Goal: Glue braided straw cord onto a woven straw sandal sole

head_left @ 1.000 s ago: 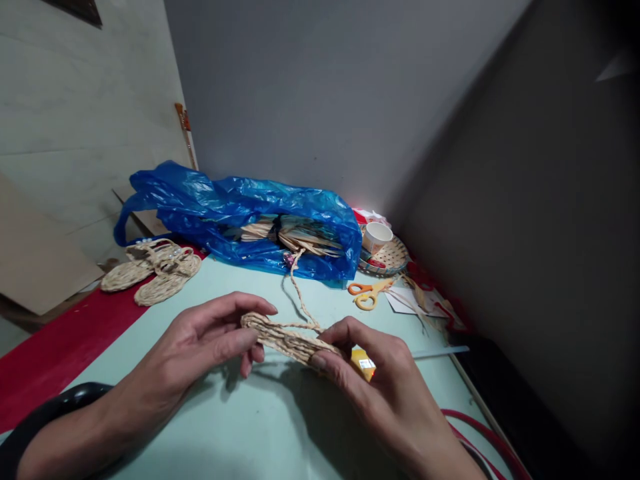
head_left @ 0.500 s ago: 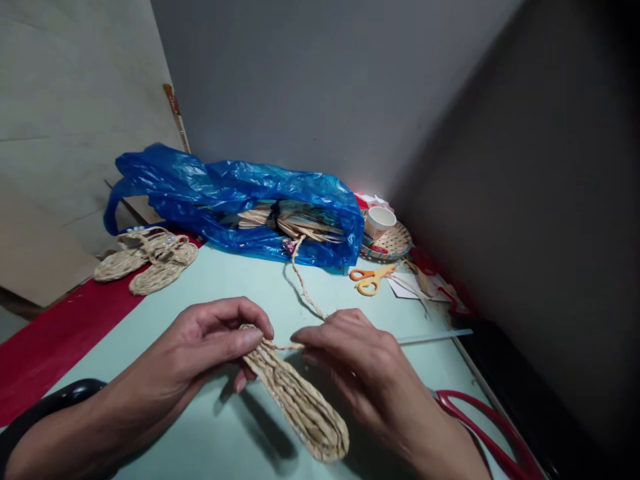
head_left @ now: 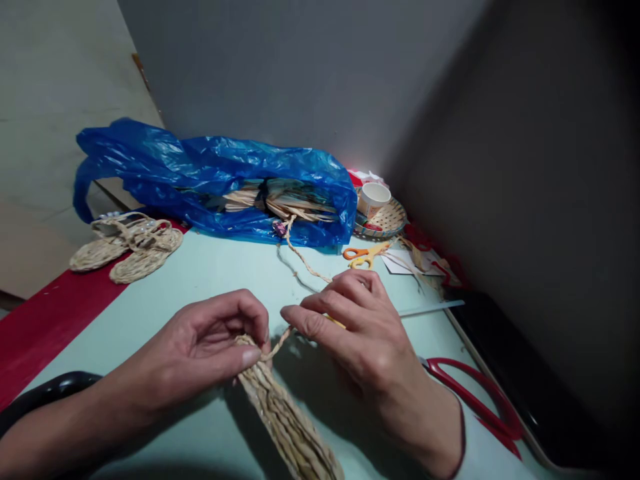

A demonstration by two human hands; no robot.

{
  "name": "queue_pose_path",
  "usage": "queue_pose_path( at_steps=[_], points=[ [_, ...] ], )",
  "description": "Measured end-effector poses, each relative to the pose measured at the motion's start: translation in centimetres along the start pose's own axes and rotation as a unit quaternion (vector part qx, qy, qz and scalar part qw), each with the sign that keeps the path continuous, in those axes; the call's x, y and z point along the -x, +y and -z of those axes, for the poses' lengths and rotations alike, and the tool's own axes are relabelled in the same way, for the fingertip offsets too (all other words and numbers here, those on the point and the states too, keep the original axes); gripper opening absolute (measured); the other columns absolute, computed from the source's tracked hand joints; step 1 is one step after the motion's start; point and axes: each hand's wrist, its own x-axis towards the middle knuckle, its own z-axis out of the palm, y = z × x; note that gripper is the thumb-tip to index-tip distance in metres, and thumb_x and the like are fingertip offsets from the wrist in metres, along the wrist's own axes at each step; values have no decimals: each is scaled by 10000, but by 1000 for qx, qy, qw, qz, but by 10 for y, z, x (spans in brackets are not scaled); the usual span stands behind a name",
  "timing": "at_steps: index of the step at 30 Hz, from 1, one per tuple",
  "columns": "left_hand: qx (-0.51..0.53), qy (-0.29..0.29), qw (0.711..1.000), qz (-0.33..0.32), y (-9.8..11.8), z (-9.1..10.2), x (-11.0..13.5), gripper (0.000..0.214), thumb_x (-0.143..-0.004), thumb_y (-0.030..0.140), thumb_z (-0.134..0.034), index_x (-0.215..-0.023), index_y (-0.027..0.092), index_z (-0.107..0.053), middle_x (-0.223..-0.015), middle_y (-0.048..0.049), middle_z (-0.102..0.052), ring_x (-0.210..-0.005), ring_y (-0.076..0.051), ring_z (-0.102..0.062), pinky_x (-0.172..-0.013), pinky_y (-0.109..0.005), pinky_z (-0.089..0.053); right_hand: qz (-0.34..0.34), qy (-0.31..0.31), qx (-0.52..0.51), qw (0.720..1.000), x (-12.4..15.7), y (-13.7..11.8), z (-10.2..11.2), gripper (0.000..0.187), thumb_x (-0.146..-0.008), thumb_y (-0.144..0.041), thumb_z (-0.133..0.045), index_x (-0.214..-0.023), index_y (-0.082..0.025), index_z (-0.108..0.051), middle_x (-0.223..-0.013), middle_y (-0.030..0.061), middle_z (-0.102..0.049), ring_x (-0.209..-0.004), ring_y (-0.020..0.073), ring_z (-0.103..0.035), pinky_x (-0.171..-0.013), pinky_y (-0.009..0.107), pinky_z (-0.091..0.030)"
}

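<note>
My left hand pinches one end of a long, narrow woven straw sole between thumb and fingers. The sole slants toward the lower edge of the view, which cuts off its far end. From the pinched end a twisted straw cord rises to my right hand, whose fingers are closed on it. Farther along, the cord runs back over the table toward the blue bag. Something yellow shows between my right fingers; most of it is hidden, so I cannot tell what it is.
A blue plastic bag holds straw bundles. Straw sandals lie at left. Yellow-orange scissors, a basket with a white cup, red-handled scissors and a black flat object are at right.
My right hand has risen, and the cord now slopes upward from the sole. The sole sits lower in view, its far end now cut off. The whole view has shifted slightly.
</note>
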Motion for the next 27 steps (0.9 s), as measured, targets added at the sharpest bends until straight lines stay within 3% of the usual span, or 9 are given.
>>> queue_pose_path(
  at_steps=[6,10,15,19,22,25,27],
  points=[
    [-104,-22,991,-81,0,2,-1,160,-883,180,-717,-883,331,-771,-829,84,-743,-758,-96,-693,-698,-98,-542,3,-15,4,1000,-1,-1,0,429,-1140,-150,-347,-1089,-83,-767,-910,79,-737,-840,218,-510,-870,433,-326],
    [-127,-35,988,-78,0,1,1,234,-877,197,-737,-943,411,-808,-887,118,-801,-797,-93,-736,-713,-83,-549,-5,-30,-4,1000,0,-1,2,411,-1131,-154,-360,-1085,-99,-764,-968,87,-735,-879,230,-519,-892,438,-324],
    [-115,-1,991,-72,-2,-6,4,408,-824,162,-768,-1009,520,-826,-917,174,-834,-815,-71,-747,-735,-60,-528,-13,-44,-20,999,1,-1,1,360,-1126,-175,-409,-1149,-89,-757,-991,98,-738,-917,246,-525,-931,458,-324],
    [-112,-43,989,-91,-5,-9,6,361,-869,160,-740,-1011,479,-830,-856,174,-837,-737,-59,-741,-695,-58,-520,-19,-42,-61,997,0,-3,-7,243,-1099,-167,-521,-1165,-67,-732,-1000,88,-765,-911,232,-551,-966,460,-337],
    [-139,-65,980,-124,-8,-8,7,259,-914,197,-730,-977,434,-813,-798,175,-814,-660,-41,-714,-671,-46,-507,-20,-50,-75,996,-1,0,-8,203,-1074,-145,-579,-1206,-73,-715,-1139,96,-777,-1001,240,-587,-996,453,-360],
    [-193,1,965,-177,-11,-2,6,209,-923,241,-726,-970,429,-805,-847,158,-811,-735,-63,-738,-733,-63,-521,-34,0,-70,997,-3,5,4,260,-1047,-52,-545,-1261,-66,-692,-1275,126,-752,-1101,247,-612,-991,419,-418],
    [-226,74,947,-214,-14,3,6,171,-932,283,-719,-993,420,-802,-900,130,-816,-794,-98,-751,-756,-99,-539,-90,79,-87,989,-2,9,19,219,-1035,-43,-533,-1150,-99,-711,-1133,96,-772,-1005,206,-646,-919,356,-466]
  ],
)
